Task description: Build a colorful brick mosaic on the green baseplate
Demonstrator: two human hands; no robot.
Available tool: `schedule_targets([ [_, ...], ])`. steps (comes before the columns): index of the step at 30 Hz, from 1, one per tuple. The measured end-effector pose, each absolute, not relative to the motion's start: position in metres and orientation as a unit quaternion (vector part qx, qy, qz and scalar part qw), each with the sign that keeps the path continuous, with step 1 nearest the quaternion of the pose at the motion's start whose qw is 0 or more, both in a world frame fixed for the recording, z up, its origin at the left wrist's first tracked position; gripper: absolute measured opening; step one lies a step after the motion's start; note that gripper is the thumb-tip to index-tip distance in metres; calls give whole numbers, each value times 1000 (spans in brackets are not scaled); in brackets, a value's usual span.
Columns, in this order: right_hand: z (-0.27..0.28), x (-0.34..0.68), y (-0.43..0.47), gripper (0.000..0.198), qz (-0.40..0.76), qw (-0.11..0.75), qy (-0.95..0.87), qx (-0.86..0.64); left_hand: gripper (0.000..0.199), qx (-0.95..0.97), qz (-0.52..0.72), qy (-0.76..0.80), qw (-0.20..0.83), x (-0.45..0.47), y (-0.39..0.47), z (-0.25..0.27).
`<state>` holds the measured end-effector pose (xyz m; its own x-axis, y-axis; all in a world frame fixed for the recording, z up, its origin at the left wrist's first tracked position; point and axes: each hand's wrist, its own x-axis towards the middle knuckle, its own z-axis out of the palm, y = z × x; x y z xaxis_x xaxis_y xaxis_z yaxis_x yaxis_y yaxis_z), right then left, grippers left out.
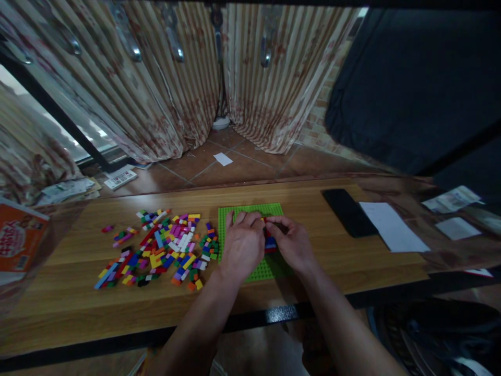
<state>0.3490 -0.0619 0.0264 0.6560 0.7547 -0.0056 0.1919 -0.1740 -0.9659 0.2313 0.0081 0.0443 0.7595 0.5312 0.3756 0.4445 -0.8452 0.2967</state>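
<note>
On the wooden table lies a green studded baseplate (260, 272), partly covered by my hands. A small build of red and blue toy bricks (270, 243) sits on it between them. My left hand (243, 243) is closed, its bent fingers reaching over the build's left side with a bit of yellow at the fingertips. From the right, my right hand (291, 243) pinches the build's upper edge, thumb and forefinger against a red brick. Much of the build is hidden beneath my fingers.
Many loose coloured bricks (172, 245) are spread left of the baseplate. To the right lie a black phone (349, 213) and a white sheet of paper (393, 227). An orange box (19, 237) stands at far left. The table's dark front edge (274, 314) runs under my forearms.
</note>
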Motion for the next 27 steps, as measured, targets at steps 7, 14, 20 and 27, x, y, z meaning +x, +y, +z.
schedule_targets([
  [7, 26, 347, -62, 27, 272, 560, -312, -718, 15, 934, 231, 255, 98, 233, 12, 46],
  [14, 30, 346, -62, 24, 251, 540, -328, -733, 12, 927, 234, 265, 128, 233, 13, 44],
  [20, 31, 347, -63, 24, 228, 517, -362, -741, 13, 920, 232, 276, 150, 233, 13, 42],
  [27, 28, 346, -63, 22, 218, 510, -369, -746, 14, 917, 237, 279, 161, 233, 12, 39],
])
